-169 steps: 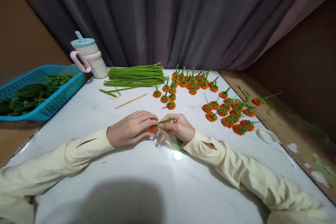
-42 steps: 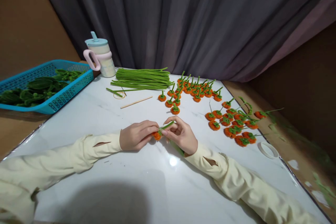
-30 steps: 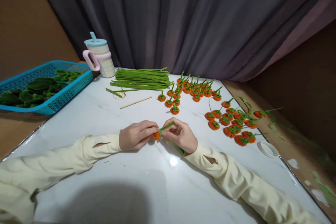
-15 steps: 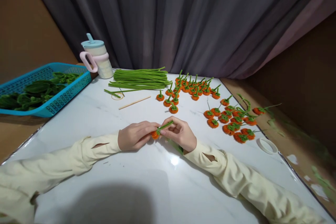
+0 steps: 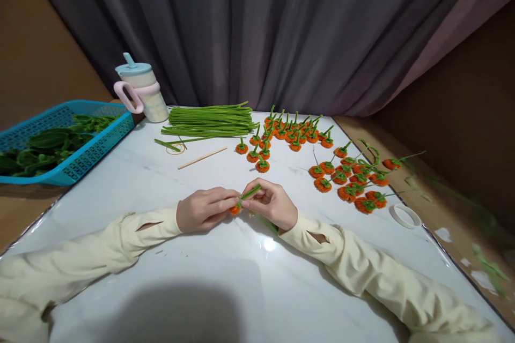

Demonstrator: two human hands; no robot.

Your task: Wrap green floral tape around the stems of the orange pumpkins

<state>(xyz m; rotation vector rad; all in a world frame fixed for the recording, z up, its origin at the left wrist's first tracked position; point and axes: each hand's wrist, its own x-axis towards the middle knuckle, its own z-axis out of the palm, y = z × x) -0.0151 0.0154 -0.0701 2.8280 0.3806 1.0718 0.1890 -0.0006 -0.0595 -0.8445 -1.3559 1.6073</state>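
My left hand (image 5: 203, 209) and my right hand (image 5: 270, 203) meet over the middle of the white table (image 5: 161, 278). Between their fingertips sits a small orange pipe-cleaner pumpkin (image 5: 235, 209) with a green stem (image 5: 250, 192) pointing up and right. My left fingers pinch the orange body. My right thumb and fingers are closed on the stem, and a green strand (image 5: 266, 222) trails under that wrist. Both forearms rest on the table in cream sleeves.
Several finished orange pumpkins lie in clusters at the back (image 5: 293, 131) and right (image 5: 350, 182). A bundle of green pipe cleaners (image 5: 209, 120), a wooden stick (image 5: 201, 157), a pastel cup (image 5: 140, 88), a blue basket of green leaves (image 5: 60, 142) and a white tape ring (image 5: 404, 215) surround my hands.
Both hands have stayed together on the same pumpkin, my right fingers shifting slightly along the stem. The view has drifted a little, so everything sits slightly left and higher than before.
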